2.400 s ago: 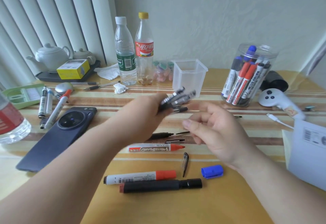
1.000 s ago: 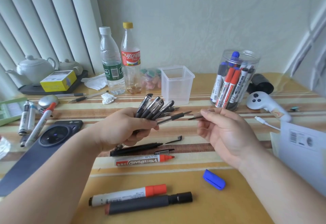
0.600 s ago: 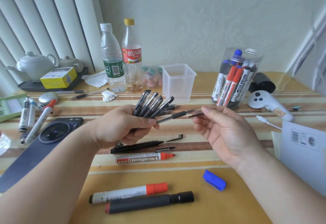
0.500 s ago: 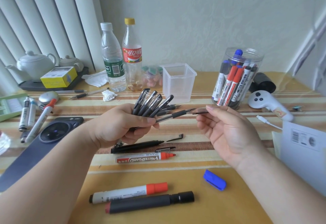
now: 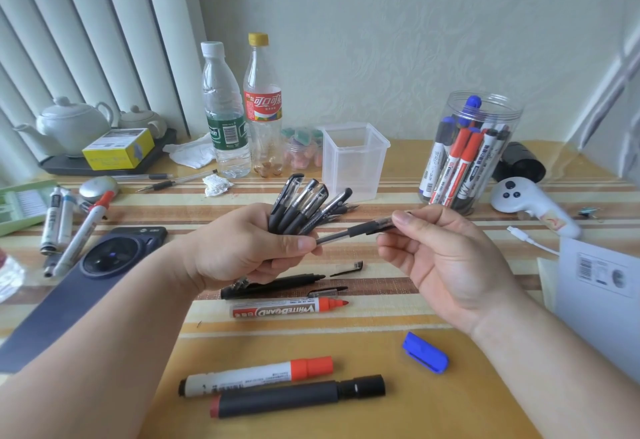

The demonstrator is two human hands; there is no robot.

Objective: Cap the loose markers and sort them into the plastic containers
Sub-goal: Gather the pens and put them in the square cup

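Smooth, glossy surface (image 5: 450, 411) printed with woven-looking stripes. Far across it, a square container (image 5: 353, 165) of cloudy translucent plastic and a round jar (image 5: 485, 109) of clear shiny plastic. The pens (image 5: 301, 203) in the left hand (image 5: 242, 248) have glossy clear plastic caps and matt black grips. Far left, a white teapot (image 5: 69, 123) looks glazed.

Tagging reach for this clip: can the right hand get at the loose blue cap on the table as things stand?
Probably yes: the blue cap lies uncovered on the table near the right hand, though that hand pinches a black pen and would have to release it first.
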